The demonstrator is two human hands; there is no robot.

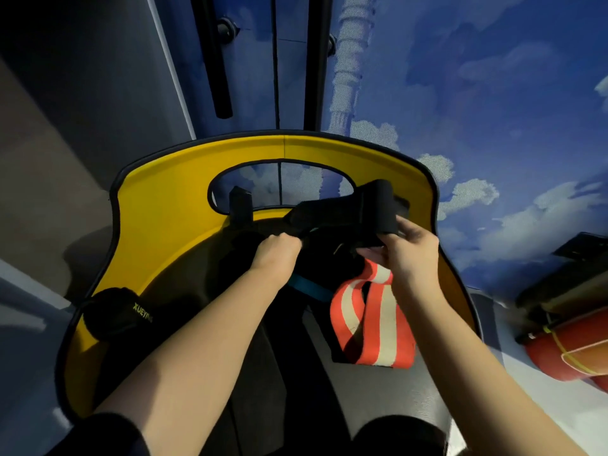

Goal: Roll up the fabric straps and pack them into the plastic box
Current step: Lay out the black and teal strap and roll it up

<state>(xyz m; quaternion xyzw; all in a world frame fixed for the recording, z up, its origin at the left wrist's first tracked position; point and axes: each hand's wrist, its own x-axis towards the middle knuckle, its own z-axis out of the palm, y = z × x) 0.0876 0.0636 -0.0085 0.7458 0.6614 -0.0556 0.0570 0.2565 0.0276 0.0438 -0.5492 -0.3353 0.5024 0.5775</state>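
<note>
**Both hands on a black strap**

Both hands hold one black fabric strap point(342, 209) up over the dark seat of a yellow-backed chair point(171, 199). Left hand point(278, 250) is fisted around the strap's lower end; right hand point(403, 246) pinches the wider end between thumb and fingers. Below the right hand an orange-and-cream striped band point(371, 320) lies looped on the seat. Another black strap with yellow lettering point(115, 311) rests at the chair's left edge. A red cylinder point(569, 350) sits far right.
</note>
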